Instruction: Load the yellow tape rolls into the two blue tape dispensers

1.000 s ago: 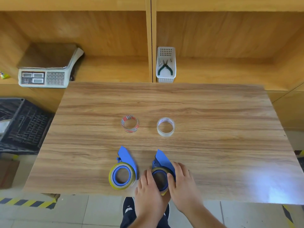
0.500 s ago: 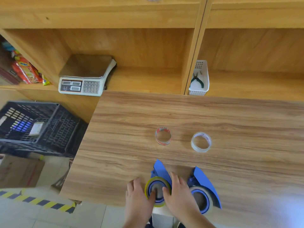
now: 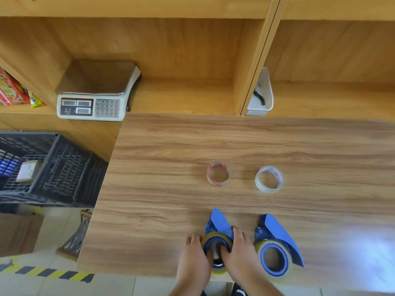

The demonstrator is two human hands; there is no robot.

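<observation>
- Both of your hands close on the same yellow tape roll [image 3: 217,239], which sits around the hub of the left blue plastic tape dispenser [image 3: 220,222] near the front edge of the wood-grain table [image 3: 149,189].
- Your left hand [image 3: 195,258] presses against the roll's left side, its grip wrapped onto the rim with a thumb reaching toward the core.
- Your right hand [image 3: 241,253] presses the roll's right side, its fingers lying over the rim and against the blue blade guard, the thumb dipping into the core.
- Just to the right, apart from your hands, the second blue plastic tape dispenser [image 3: 280,233] lies flat with a second yellow tape roll [image 3: 274,259] already seated around its blue hub.
- Farther back on the table stand two spare rings, well apart from the dispensers: a clear tape ring with red print [image 3: 218,174] on the left and a whitish clear tape ring [image 3: 269,179] on the right.
- Behind the table, a wooden shelf holds a white digital scale [image 3: 94,97] and a white perforated basket [image 3: 263,95].
- Left of the table, a dark plastic crate [image 3: 47,167] sits on the floor.
</observation>
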